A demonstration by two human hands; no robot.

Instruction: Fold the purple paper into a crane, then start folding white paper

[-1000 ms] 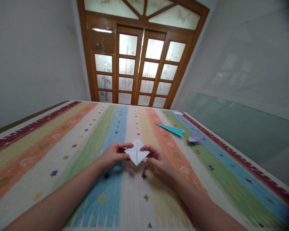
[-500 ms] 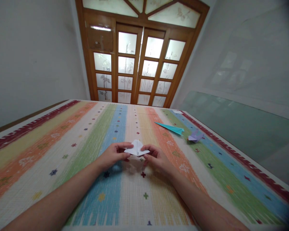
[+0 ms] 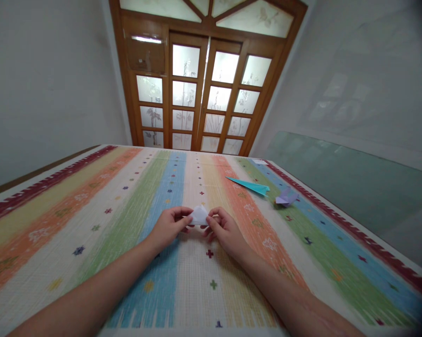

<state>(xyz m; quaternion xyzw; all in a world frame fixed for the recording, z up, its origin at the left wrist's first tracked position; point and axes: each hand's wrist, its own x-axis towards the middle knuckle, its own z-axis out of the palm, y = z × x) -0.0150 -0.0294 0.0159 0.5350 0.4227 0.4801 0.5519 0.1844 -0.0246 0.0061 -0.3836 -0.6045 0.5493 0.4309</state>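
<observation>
A small piece of folded white paper [image 3: 199, 216] is held up between both hands, just above the striped tablecloth [image 3: 193, 281]. My left hand [image 3: 172, 225] pinches its left corner, the thumb in front and the fingers curled behind. On the other side my right hand [image 3: 225, 228] grips the right corner in the same way. The paper's near face looks smooth and roughly triangular, with a peak at the top. Its back and the fingertips behind it are hidden.
A turquoise paper plane [image 3: 250, 186] lies to the right, beyond my right hand. Beside it is a purple folded paper figure [image 3: 286, 198]. At the far right edge lies a white slip [image 3: 259, 162]. Wooden doors with frosted panes [image 3: 185, 93] stand behind the table.
The white paper has been turned, so its smooth face shows instead of the side with the central crease. Both thumbs have shifted onto its front at the corners.
</observation>
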